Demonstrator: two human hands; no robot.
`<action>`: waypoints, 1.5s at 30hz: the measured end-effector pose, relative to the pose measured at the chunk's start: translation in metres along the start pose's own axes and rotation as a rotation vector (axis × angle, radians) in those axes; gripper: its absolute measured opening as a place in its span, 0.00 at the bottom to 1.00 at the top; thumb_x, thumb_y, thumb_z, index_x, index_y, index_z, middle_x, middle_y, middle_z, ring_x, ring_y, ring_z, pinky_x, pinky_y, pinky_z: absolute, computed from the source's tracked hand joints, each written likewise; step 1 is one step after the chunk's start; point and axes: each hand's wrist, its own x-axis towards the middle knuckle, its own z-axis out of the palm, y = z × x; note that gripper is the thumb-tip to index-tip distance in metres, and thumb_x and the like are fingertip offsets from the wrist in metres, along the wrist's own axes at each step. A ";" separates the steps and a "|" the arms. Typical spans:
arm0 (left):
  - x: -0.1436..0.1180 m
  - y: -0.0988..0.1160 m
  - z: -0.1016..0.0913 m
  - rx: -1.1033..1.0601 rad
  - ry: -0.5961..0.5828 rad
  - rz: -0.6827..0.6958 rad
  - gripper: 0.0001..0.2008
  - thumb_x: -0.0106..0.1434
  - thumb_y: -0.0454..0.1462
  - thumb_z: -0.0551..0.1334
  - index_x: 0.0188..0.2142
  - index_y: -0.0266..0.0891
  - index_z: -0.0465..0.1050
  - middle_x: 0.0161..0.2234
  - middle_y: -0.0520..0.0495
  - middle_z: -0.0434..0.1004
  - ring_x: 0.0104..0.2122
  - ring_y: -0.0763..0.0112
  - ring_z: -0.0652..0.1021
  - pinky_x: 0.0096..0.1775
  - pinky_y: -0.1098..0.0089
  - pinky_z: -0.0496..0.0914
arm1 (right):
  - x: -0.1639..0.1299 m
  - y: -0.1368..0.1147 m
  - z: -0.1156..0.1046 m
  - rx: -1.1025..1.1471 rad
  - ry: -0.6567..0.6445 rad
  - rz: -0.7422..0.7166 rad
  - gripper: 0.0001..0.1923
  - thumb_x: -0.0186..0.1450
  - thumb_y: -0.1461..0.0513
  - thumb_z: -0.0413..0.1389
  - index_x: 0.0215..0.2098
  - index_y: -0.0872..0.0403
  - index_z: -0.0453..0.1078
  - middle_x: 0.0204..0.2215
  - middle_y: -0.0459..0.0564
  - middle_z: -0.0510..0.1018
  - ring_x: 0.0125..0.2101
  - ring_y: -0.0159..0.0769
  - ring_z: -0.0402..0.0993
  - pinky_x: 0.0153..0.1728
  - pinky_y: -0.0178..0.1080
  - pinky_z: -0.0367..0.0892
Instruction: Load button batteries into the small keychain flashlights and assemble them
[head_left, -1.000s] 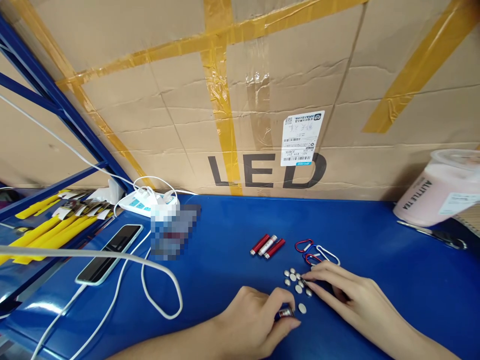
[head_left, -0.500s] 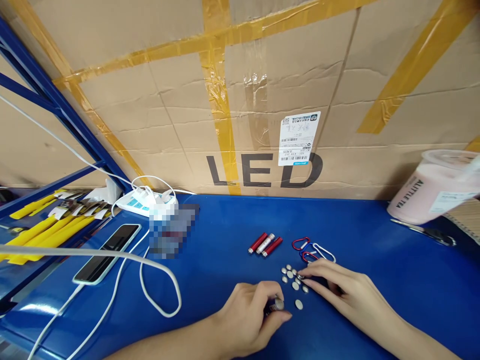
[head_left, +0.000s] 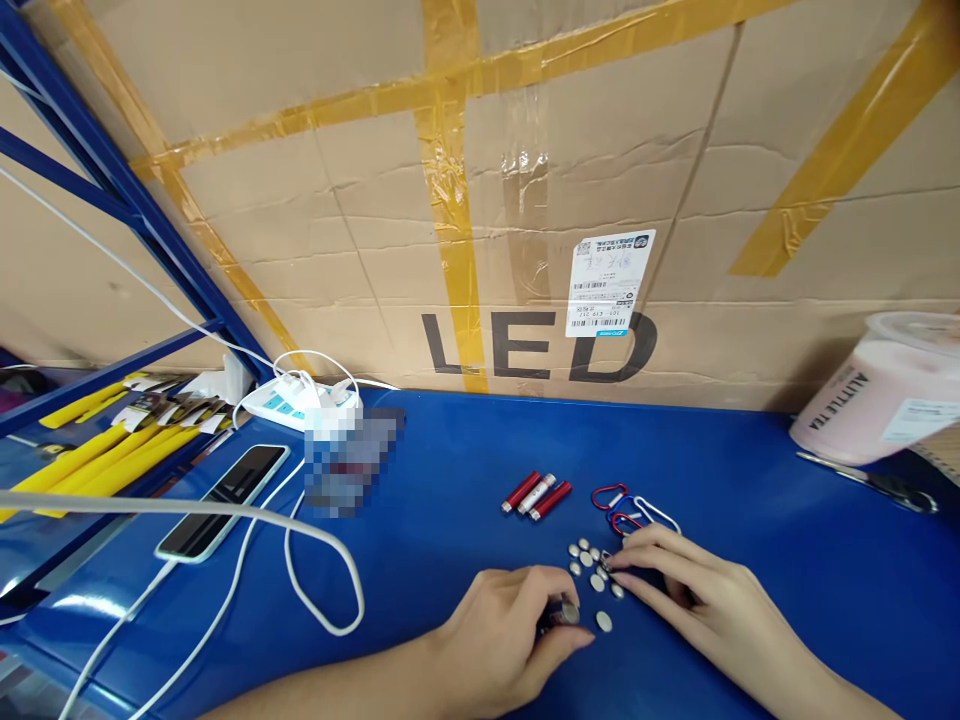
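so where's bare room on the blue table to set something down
Bare blue runs between the white cable loop and the red tubes, and right of the carabiners toward the pink cup. Crowded: the coin cells between left hand and right hand, and the phone corner.

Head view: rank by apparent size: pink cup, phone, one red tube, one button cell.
1. Pink cup, though cut off at the frame edge.
2. Phone; close to the cup in apparent size, so the order is unsure.
3. Red tube.
4. Button cell, smallest.
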 end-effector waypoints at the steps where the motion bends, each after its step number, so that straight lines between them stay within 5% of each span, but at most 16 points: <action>1: 0.000 0.000 0.000 0.002 -0.004 -0.001 0.15 0.72 0.45 0.41 0.38 0.40 0.58 0.24 0.52 0.76 0.20 0.75 0.76 0.25 0.77 0.69 | 0.000 0.001 0.001 -0.006 0.011 -0.002 0.13 0.67 0.53 0.49 0.37 0.46 0.75 0.38 0.47 0.77 0.15 0.24 0.67 0.20 0.31 0.68; 14: 0.000 -0.003 0.002 -0.005 -0.041 -0.028 0.15 0.71 0.47 0.42 0.38 0.40 0.59 0.25 0.52 0.75 0.22 0.73 0.77 0.26 0.76 0.69 | -0.001 0.002 0.002 -0.036 0.035 -0.023 0.14 0.68 0.54 0.48 0.39 0.45 0.75 0.41 0.47 0.78 0.26 0.31 0.77 0.27 0.31 0.73; 29: 0.000 -0.005 0.003 -0.012 -0.086 -0.063 0.09 0.71 0.42 0.45 0.40 0.41 0.56 0.26 0.53 0.73 0.21 0.74 0.75 0.25 0.76 0.68 | 0.005 -0.008 -0.005 -0.090 -0.014 0.007 0.15 0.68 0.54 0.47 0.42 0.48 0.74 0.40 0.48 0.78 0.15 0.23 0.67 0.20 0.31 0.69; 36: 0.002 -0.003 0.001 -0.002 -0.128 -0.063 0.11 0.72 0.43 0.43 0.41 0.41 0.57 0.26 0.53 0.74 0.22 0.73 0.76 0.26 0.75 0.68 | 0.004 -0.014 -0.009 -0.151 -0.056 -0.053 0.15 0.70 0.58 0.45 0.46 0.47 0.72 0.41 0.46 0.77 0.20 0.24 0.72 0.23 0.29 0.69; 45: -0.001 -0.007 0.003 -0.046 -0.148 -0.092 0.07 0.71 0.41 0.47 0.40 0.41 0.58 0.27 0.52 0.74 0.23 0.73 0.75 0.26 0.76 0.67 | 0.005 -0.006 -0.014 -0.324 0.176 0.027 0.22 0.67 0.46 0.44 0.35 0.49 0.74 0.33 0.45 0.78 0.14 0.22 0.67 0.14 0.28 0.63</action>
